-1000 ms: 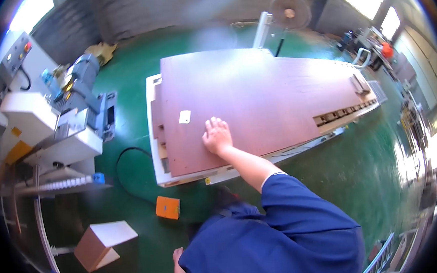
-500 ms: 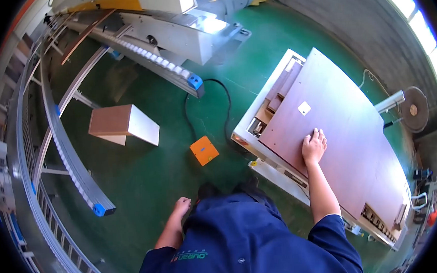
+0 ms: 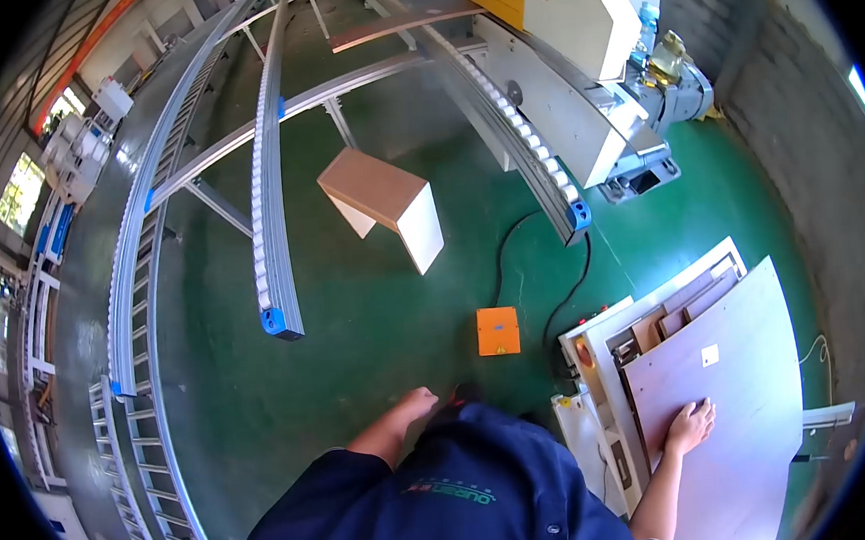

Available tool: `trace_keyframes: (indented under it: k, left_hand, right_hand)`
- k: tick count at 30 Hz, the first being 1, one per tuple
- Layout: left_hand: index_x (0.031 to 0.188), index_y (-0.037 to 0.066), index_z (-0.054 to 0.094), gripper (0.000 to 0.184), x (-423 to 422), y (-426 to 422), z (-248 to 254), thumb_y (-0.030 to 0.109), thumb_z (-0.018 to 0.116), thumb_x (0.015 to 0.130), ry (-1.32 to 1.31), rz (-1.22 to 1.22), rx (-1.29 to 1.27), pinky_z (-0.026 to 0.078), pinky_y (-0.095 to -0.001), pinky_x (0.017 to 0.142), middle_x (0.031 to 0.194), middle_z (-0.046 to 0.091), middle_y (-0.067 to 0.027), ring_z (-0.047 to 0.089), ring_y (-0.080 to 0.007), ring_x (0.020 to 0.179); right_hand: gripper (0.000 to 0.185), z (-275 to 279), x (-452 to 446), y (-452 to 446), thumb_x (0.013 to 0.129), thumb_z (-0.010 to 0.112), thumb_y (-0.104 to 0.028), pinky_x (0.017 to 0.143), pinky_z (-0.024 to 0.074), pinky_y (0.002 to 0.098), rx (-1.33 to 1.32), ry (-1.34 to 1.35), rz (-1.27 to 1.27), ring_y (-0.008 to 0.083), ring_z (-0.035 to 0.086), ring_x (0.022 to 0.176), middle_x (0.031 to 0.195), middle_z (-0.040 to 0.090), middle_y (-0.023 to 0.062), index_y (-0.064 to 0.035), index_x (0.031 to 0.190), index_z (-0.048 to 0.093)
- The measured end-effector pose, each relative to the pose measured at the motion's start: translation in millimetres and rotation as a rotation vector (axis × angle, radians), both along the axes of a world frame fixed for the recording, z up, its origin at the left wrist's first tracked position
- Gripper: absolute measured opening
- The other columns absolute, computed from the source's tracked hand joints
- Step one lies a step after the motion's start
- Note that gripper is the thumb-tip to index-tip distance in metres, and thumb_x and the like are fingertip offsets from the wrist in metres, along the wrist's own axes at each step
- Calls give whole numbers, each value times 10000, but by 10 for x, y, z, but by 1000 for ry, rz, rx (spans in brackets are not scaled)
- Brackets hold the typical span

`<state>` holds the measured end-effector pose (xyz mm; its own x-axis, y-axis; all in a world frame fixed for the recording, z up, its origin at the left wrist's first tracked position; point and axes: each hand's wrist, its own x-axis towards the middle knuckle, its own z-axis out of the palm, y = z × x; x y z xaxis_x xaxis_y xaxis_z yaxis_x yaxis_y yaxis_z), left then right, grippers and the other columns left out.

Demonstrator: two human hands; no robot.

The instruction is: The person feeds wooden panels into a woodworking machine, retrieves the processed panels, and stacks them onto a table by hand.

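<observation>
My right hand (image 3: 691, 427) lies palm down on a large, flat, pale purplish-grey panel (image 3: 730, 351), fingers stretched out. A small white square label (image 3: 710, 355) is on the panel just above that hand. The panel covers much of a white machine frame (image 3: 597, 364), whose inner parts show along the left side. My left hand (image 3: 417, 403) hangs beside my body over the green floor, fingers curled closed, with nothing visible in it. The nearest thing ahead of it is an orange box (image 3: 499, 331) on the floor.
A bent brown-and-white board piece (image 3: 378, 196) stands on the floor ahead. Roller conveyor rails (image 3: 272, 210) run along the left, and another rail (image 3: 512, 117) ends ahead. A black cable (image 3: 577, 286) loops over the floor. A large white machine (image 3: 586, 23) stands beyond.
My view has swung left, so the panel, orange box and rails appear farther right. My right hand stays flat on the panel, and my left hand remains closed at my side.
</observation>
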<state>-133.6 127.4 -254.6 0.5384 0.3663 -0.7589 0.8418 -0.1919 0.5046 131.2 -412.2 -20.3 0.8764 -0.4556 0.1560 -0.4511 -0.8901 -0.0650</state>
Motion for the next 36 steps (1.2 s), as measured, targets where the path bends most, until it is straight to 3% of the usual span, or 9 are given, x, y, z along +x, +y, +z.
trace_keyframes:
  k: [2, 5, 8, 14, 15, 20, 28, 30, 36]
  left_hand:
    - [1060, 59, 685, 367, 181, -7, 421, 366, 630, 865, 18, -44, 25, 520, -402, 820, 1017, 713, -148, 671, -284, 948]
    - [1085, 62, 680, 383, 280, 57, 135, 373, 625, 869, -8, -66, 47, 518, -410, 835, 1046, 711, -151, 671, -289, 977]
    - [1094, 64, 677, 381, 430, 84, 238, 371, 623, 875, -44, -65, 61, 511, -415, 859, 1056, 710, -153, 664, -299, 1007]
    - [1029, 27, 656, 372, 684, 411, 190, 375, 597, 912, -117, 197, -28, 547, -392, 711, 947, 707, -120, 686, -240, 774]
    - [1038, 14, 633, 386, 751, 511, 372, 380, 578, 928, -113, 173, -46, 534, -353, 607, 895, 695, -99, 659, -196, 658]
    - [1163, 50, 563, 423, 986, 1060, 518, 425, 516, 973, -152, 440, -95, 506, -347, 561, 981, 681, -104, 660, -197, 689]
    - [1417, 71, 344, 707, 1671, 2138, 857, 564, 522, 943, -467, 892, -221, 565, -476, 750, 1205, 605, -163, 676, -286, 892]
    - [1416, 23, 330, 768, 1890, 2397, 1055, 592, 516, 935, -553, 983, -246, 560, -493, 803, 1267, 566, -181, 658, -307, 969]
    - [1524, -7, 170, 937, 2345, 3173, 1873, 616, 525, 921, -812, 1058, -307, 504, -520, 954, 1492, 347, -257, 574, -369, 1176]
  right_hand:
    - [517, -16, 1, -16, 979, 440, -349, 1128, 298, 456, 7, -5, 4, 318, 365, 1389, 1509, 412, 132, -95, 1428, 478]
    - [513, 0, -6, -7, 977, 439, -340, 1127, 300, 455, 16, -8, 6, 322, 375, 1379, 1500, 423, 134, -90, 1423, 483]
    - [505, 32, -5, 19, 975, 443, -327, 1127, 299, 454, 26, -14, -1, 327, 385, 1368, 1490, 432, 134, -88, 1417, 489]
    - [488, 0, -8, -16, 976, 461, -316, 1128, 295, 453, 44, -33, 0, 326, 392, 1361, 1484, 439, 128, -90, 1407, 499]
    - [487, -8, -2, -25, 974, 469, -312, 1129, 294, 450, 40, -32, -2, 326, 396, 1359, 1485, 439, 126, -91, 1406, 500]
    - [491, -33, 0, -51, 968, 477, -318, 1131, 293, 447, 53, -37, -6, 337, 400, 1354, 1483, 442, 127, -91, 1403, 506]
    - [486, -142, -13, -239, 935, 559, -274, 1129, 294, 463, 142, -90, 52, 344, 404, 1349, 1468, 451, 146, -74, 1376, 522]
    - [488, -270, -10, -371, 922, 584, -256, 1124, 303, 463, 137, -106, 78, 348, 413, 1340, 1453, 462, 163, -58, 1365, 529]
    - [490, -175, -179, -238, 894, 625, -212, 1096, 330, 465, 181, -119, 51, 356, 451, 1298, 1382, 520, 172, -33, 1341, 538]
